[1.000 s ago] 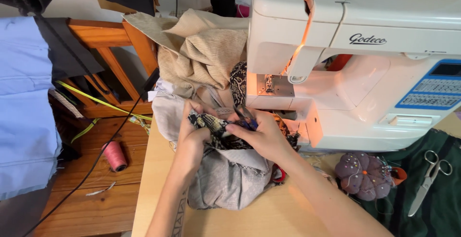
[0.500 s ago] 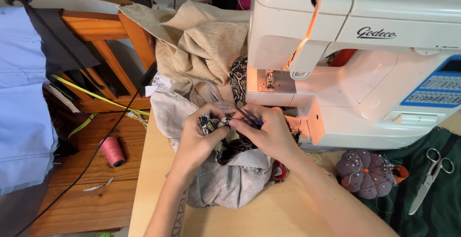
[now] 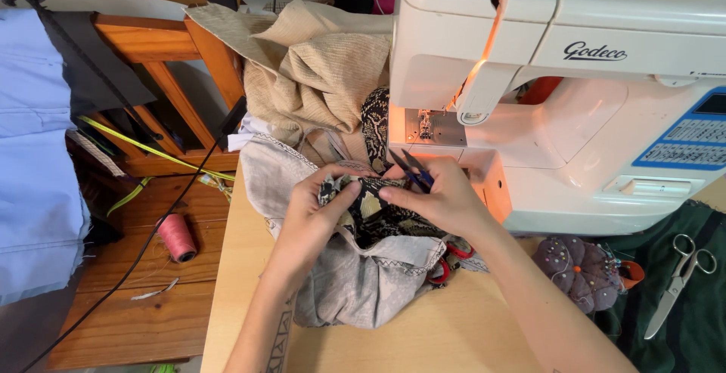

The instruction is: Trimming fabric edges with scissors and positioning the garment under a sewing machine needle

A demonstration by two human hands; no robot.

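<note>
My left hand (image 3: 314, 210) pinches a dark snake-patterned fabric piece (image 3: 370, 207) that lies on grey cloth (image 3: 363, 286) in front of the sewing machine. My right hand (image 3: 442, 199) grips the same patterned piece and also holds small blue-handled thread snips (image 3: 410, 167), blades pointing up toward the needle area (image 3: 425, 125). Both hands meet just left of the white sewing machine (image 3: 575, 93).
Beige corduroy fabric (image 3: 325, 78) is piled behind the hands. A purple pincushion (image 3: 578, 271) and silver scissors (image 3: 677, 282) lie on green cloth at right. A pink thread spool (image 3: 178, 237), a black cable and a wooden chair (image 3: 166, 86) are at left. Red-handled scissors (image 3: 446, 263) peek from under the cloth.
Both hands have drawn closer together on the patterned piece and shifted slightly toward the machine; the view has moved in a little.
</note>
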